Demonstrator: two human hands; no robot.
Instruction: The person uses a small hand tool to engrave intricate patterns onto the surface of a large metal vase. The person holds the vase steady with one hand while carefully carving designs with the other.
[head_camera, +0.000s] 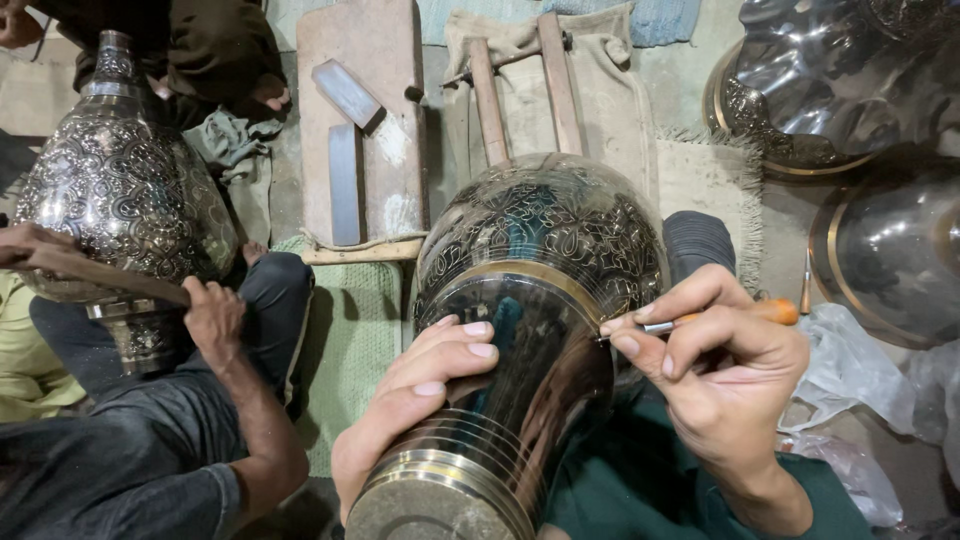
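Observation:
A large dark metal vase (530, 290) with engraved floral patterns lies tilted toward me, its ringed base near the bottom edge. My left hand (415, 400) rests flat against the vase's smooth left side, fingers together, steadying it. My right hand (715, 375) pinches a thin engraving tool with an orange handle (775, 312), its metal tip touching the vase's right side just below the gold band.
At left a co-worker's hand (213, 318) holds a wooden stick against another engraved vase (120, 190). A wooden board (362, 130) with metal bars lies at the back. Shiny metal bowls (850, 90) sit at the right, clear plastic (860, 370) beside them.

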